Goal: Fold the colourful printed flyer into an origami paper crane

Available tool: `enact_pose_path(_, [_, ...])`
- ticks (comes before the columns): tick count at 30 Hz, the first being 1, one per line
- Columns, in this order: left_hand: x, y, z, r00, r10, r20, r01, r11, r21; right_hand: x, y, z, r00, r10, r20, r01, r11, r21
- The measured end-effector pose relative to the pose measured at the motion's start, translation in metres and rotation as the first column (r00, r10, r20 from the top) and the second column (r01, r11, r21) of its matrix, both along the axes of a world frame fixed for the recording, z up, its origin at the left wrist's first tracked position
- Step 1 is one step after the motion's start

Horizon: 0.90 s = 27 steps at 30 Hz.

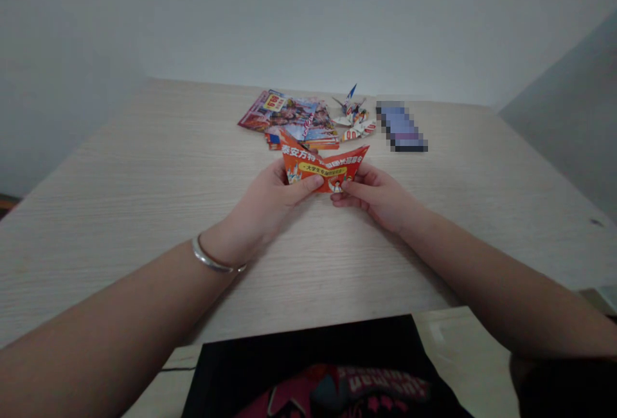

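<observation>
Between my two hands is a folded red-orange paper (pixel 332 166) with white printed characters and a yellow band, its top edge dipping in the middle into a V. My left hand (pixel 279 190) grips its left side, thumb pressed on the front. On the right side, my right hand (pixel 373 193) pinches the paper near its lower corner. The fingers behind the paper are partly hidden. Just beyond lies a stack of printed leaflets (pixel 299 116), and beside it sit folded paper pieces (pixel 355 119) with pointed tips, like paper cranes.
A phone (pixel 402 125) with a pixelated screen lies to the right of the folded pieces. The pale wooden table (pixel 168 167) runs back to a grey wall (pixel 308 26). A silver bangle (pixel 212 258) circles my left wrist. Something black (pixel 308 344) is at the near edge.
</observation>
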State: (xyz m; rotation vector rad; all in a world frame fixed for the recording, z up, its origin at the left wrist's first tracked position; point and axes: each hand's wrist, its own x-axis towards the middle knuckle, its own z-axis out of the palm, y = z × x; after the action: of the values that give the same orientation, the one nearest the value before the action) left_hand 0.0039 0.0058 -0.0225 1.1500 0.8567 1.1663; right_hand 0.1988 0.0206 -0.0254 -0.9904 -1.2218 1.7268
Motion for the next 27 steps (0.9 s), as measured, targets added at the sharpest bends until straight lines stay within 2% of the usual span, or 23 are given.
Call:
enact_pose_path(3, [-0.002,-0.001,-0.001,0.999,0.028,-0.016,-0.028,1.000,0.005,0.000,0.000,-0.002,0.999,-0.039,0.006,0.039,0.999,0.038])
enact_pose_path(8, [-0.006,-0.001,-0.003,0.995,0.026,-0.092,-0.028,0.999,-0.028,-0.001,0.000,-0.004,0.997,-0.034,0.071,0.027,0.995,0.098])
enact_pose_path(13, [-0.007,-0.003,0.002,0.980,0.080,-0.181,-0.083,0.997,-0.007,0.000,0.001,-0.003,0.989,-0.090,0.114,0.068,0.981,0.184])
enact_pose_path(17, [-0.008,-0.006,0.009,0.976,0.106,-0.187,-0.112,0.994,-0.019,0.003,0.002,-0.003,0.986,-0.089,0.142,0.061,0.979,0.194])
enact_pose_path(21, [-0.009,-0.006,0.008,0.960,0.189,-0.206,-0.191,0.982,0.008,0.004,0.002,-0.004,0.988,-0.100,0.116,0.080,0.982,0.170])
enact_pose_path(24, [-0.009,-0.003,0.005,0.963,0.146,-0.229,-0.145,0.989,0.020,0.004,0.003,-0.005,0.993,-0.077,0.093,0.061,0.985,0.159])
enact_pose_path(27, [-0.010,-0.002,0.006,0.932,0.079,-0.354,-0.060,0.996,0.063,0.004,0.003,-0.005,0.985,-0.040,0.169,0.000,0.973,0.232])
